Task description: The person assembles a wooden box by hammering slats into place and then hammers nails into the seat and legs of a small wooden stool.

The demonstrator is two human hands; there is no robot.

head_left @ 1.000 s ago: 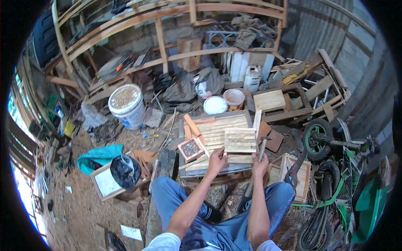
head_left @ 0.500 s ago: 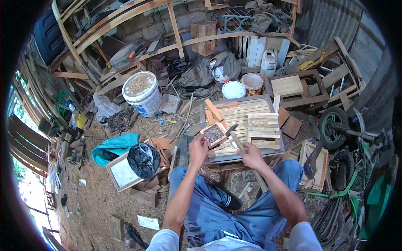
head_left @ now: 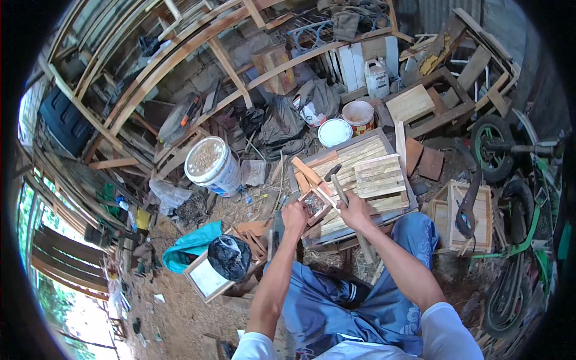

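My right hand (head_left: 355, 213) is closed round the handle of a hammer (head_left: 340, 191), whose dark head points away from me over the slatted tabletop (head_left: 367, 150). Beside it, my left hand (head_left: 294, 216) is closed at the left edge of a small wooden box (head_left: 324, 214). Small grey bits, too fine to name, lie inside that box. A pale wood strip (head_left: 327, 200) runs between the box and my right hand. Just beyond the box rests a reddish wood block (head_left: 306, 171). On the right of the top lies a slatted wooden panel (head_left: 377, 176).
Left of my legs, a black plastic bag (head_left: 228, 258) sits on a framed board near a teal sheet (head_left: 186, 245). Behind stand a large white bucket (head_left: 213, 168) and a white-lidded tub (head_left: 334, 132). To my right are wooden frames (head_left: 462, 216) and a small wheel (head_left: 492, 148).
The view has turned and tilted, so the scene sits lower and rotated. My left fingers have curled in closer at the box edge. The hammer stays in my right hand, standing more upright in view.
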